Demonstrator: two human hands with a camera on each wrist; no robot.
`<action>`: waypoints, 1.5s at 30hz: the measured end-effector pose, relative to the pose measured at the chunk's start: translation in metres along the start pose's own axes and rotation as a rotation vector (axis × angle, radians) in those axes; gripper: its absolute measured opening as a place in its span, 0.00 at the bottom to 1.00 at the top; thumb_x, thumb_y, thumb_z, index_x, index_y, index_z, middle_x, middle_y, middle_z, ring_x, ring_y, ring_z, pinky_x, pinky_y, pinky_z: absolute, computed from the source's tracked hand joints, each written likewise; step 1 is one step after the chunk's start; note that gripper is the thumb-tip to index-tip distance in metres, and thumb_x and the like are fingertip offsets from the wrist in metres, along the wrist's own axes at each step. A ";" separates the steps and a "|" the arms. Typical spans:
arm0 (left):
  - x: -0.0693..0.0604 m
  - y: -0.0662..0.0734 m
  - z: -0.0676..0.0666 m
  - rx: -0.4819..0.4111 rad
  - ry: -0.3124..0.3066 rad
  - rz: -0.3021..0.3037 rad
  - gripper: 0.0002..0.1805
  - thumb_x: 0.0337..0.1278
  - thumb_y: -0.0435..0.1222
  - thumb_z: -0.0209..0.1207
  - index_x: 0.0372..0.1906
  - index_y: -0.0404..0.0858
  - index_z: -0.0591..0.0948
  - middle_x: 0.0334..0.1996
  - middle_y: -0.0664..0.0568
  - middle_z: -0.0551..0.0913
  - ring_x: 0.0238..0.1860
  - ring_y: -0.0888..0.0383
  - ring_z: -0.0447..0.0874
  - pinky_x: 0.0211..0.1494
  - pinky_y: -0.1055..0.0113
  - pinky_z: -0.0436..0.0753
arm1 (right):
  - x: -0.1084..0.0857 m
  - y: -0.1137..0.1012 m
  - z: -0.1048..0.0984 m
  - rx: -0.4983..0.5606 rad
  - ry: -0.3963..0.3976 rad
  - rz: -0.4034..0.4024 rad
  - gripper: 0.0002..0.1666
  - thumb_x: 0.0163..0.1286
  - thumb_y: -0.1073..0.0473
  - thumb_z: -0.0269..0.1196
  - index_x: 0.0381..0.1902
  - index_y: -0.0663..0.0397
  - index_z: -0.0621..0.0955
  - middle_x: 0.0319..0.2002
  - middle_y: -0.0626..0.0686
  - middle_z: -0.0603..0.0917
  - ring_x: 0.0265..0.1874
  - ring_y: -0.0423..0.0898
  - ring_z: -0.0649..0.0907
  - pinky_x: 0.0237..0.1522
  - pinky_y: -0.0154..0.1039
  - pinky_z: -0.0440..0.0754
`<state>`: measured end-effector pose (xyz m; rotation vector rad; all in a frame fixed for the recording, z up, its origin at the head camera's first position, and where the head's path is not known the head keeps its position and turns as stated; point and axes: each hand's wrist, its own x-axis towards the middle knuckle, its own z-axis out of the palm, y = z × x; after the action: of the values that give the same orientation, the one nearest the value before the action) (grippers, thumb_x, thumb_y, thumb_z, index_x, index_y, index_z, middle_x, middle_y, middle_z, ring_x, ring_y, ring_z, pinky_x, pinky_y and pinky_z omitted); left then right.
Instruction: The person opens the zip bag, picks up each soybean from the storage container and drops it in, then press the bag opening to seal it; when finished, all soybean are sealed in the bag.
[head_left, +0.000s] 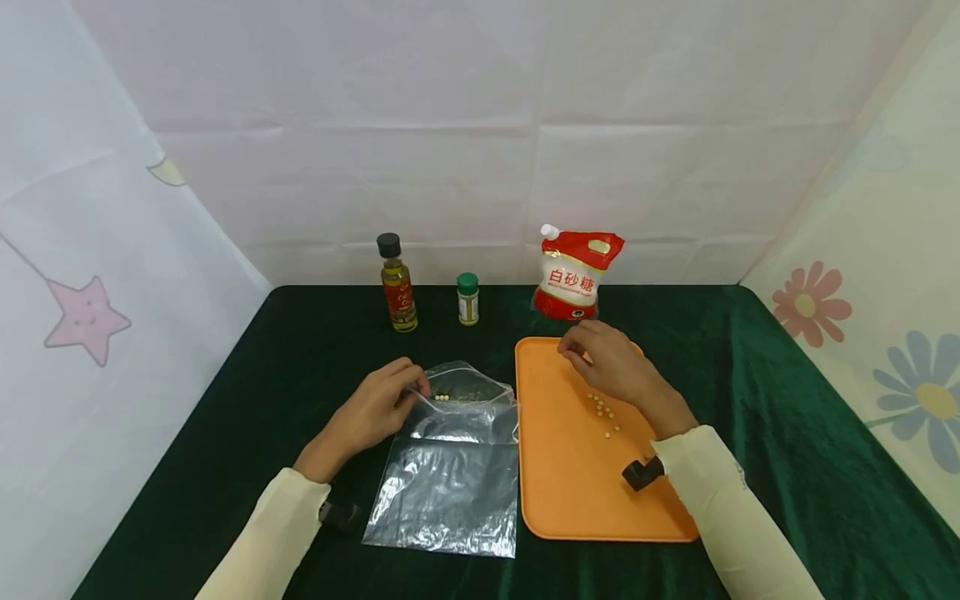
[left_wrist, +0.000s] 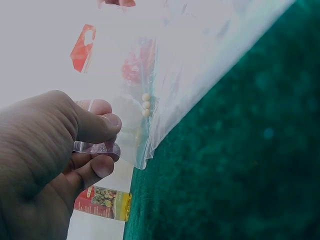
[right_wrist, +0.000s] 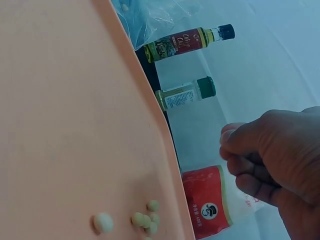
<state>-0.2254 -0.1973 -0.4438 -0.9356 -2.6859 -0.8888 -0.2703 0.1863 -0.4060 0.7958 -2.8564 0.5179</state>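
My left hand point(head_left: 378, 402) pinches the left side of the mouth of a clear zip bag point(head_left: 457, 492), which lies on the table. Several small pale beads are inside near the mouth; three beads point(left_wrist: 146, 105) line up in the left wrist view. Over the far part of an orange tray point(head_left: 558, 500) is my right hand point(head_left: 611, 362), its fingers curled and the thumb near the index fingertip. No bead shows between them, though the inner fingertips are partly hidden. Loose beads point(head_left: 601, 407) lie on the tray below this hand; a larger-looking one point(right_wrist: 103, 223) shows in the right wrist view.
Along the table's back stand an oil bottle point(head_left: 400, 296) with a black cap, a small green-capped jar point(head_left: 468, 302) and a red and white sugar pouch point(head_left: 572, 279). The pouch is just behind the tray. Dark green cloth point(head_left: 300, 350) covers the table.
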 end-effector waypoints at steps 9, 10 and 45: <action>-0.001 0.001 -0.001 -0.006 0.003 0.006 0.12 0.60 0.22 0.61 0.40 0.43 0.81 0.40 0.57 0.77 0.42 0.64 0.79 0.45 0.65 0.84 | 0.001 -0.004 0.004 0.139 0.162 -0.156 0.10 0.69 0.59 0.67 0.47 0.49 0.82 0.43 0.46 0.81 0.41 0.44 0.81 0.48 0.44 0.84; -0.001 0.001 -0.001 -0.006 0.002 0.005 0.12 0.61 0.23 0.61 0.40 0.42 0.81 0.40 0.57 0.77 0.42 0.64 0.79 0.45 0.65 0.84 | 0.001 -0.004 0.005 0.159 0.180 -0.184 0.10 0.69 0.60 0.67 0.47 0.49 0.82 0.43 0.46 0.81 0.41 0.44 0.81 0.48 0.43 0.84; 0.000 0.002 0.000 0.009 -0.003 0.005 0.12 0.60 0.22 0.61 0.40 0.43 0.81 0.40 0.57 0.77 0.42 0.64 0.79 0.45 0.66 0.84 | 0.002 -0.059 0.030 0.527 0.129 -0.415 0.09 0.71 0.58 0.65 0.48 0.43 0.84 0.43 0.40 0.81 0.40 0.37 0.79 0.43 0.44 0.85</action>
<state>-0.2245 -0.1966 -0.4426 -0.9420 -2.6863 -0.8747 -0.2424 0.1274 -0.4166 1.3318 -2.3507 1.2199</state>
